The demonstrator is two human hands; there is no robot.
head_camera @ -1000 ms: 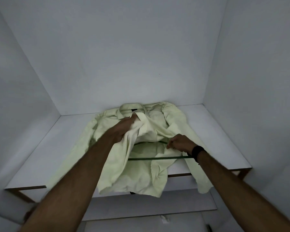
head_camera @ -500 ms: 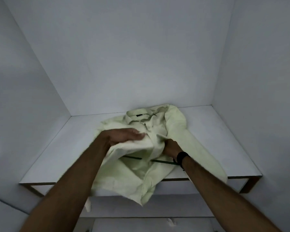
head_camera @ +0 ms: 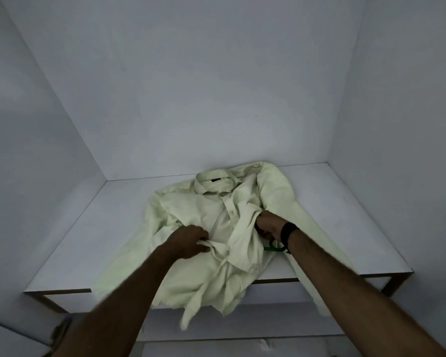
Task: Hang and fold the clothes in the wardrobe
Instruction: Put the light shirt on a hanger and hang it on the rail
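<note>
Head view, the only one on offer, looks down into a white wardrobe compartment [head_camera: 216, 86] whose sole contents are a pale green shirt [head_camera: 203, 210] and a green hanger [head_camera: 274, 247] buried in it; the shirt lies on the shelf [head_camera: 358, 228] beyond both hands, collar farthest from them, with its hem and one sleeve spilling over the front edge beneath the forearms. The left hand [head_camera: 188, 240] is clenched on a bunched fold of the front panel just at its fingertips, while the right hand [head_camera: 268, 225], wearing a dark wristband [head_camera: 288, 231], is curled into the cloth on the opposite side, seemingly gripping the hanger, of which only a short green curve peeks out directly under the wrist. Judging from this, the hanger is being worked into the shirt, and the main risk is that it snags inside a sleeve or the twisted front instead of seating at the shoulders, since its position under the fabric is hidden. A hard tug from the left hand could drag the whole garment off the shelf, because so much of it already hangs past the edge nearest the person. The buttoned placket between the two hands could strain or pop if the hanger is forced through. A lower shelf [head_camera: 281, 323] shows beneath the arms; whether it holds anything I cannot tell
</note>
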